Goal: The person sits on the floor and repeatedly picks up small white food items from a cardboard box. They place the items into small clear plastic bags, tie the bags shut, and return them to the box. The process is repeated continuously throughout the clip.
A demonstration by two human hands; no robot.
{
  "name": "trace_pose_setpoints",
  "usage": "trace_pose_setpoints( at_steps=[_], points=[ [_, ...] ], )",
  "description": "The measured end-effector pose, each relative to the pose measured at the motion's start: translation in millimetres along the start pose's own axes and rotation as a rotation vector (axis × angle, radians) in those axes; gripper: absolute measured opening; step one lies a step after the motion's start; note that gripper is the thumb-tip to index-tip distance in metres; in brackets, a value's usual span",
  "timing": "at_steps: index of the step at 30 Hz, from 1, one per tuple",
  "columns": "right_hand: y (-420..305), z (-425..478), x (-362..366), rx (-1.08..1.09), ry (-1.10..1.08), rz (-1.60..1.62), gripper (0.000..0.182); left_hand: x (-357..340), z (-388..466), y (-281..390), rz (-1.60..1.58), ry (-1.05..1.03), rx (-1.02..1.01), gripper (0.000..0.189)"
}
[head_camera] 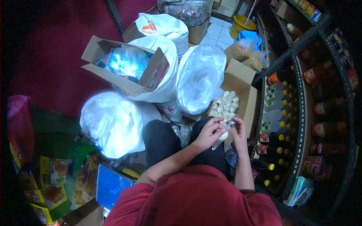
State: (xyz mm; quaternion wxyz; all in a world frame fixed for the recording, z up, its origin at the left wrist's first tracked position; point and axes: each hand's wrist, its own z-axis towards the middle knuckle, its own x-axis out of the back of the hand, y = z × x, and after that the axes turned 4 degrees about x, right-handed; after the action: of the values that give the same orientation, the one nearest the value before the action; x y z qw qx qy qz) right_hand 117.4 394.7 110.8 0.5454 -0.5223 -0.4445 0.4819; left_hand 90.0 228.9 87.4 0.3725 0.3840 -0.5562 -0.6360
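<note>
Between my hands, above my right knee, is a small clear plastic bag (223,137) with white contents. My left hand (208,135) holds it from the left, fingers around its upper part. The thumb and fingers of my right hand (239,132) pinch its thin, loose top end. Just beyond my hands stands an open cardboard box (245,94). Inside it sit several small white-filled bags (226,104), closely packed and similar to the one in my hands. The lower part of the held bag is partly hidden by my left fingers.
Large white sacks (113,127) with plastic liners stand ahead and left. An open carton (99,66) of plastic packs rests on one sack. Close on the right runs a metal shelf (297,118) with bottles (273,137). A blue flat surface (111,183) lies at my left.
</note>
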Motion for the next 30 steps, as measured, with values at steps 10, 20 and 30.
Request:
trace_pose_setpoints(
  at_steps=[10,20,30],
  points=[
    [28,55,-72,-0.182,-0.085,0.138,0.061,102,41,-45,0.302,0.553,0.052,0.036],
    [257,295,-158,-0.835,0.262,0.54,0.045,136,71,-127,0.388,0.408,0.333,0.072],
    [281,269,-162,-0.318,-0.598,-1.241,0.029,135,89,-101,0.506,0.401,0.309,0.071]
  ],
)
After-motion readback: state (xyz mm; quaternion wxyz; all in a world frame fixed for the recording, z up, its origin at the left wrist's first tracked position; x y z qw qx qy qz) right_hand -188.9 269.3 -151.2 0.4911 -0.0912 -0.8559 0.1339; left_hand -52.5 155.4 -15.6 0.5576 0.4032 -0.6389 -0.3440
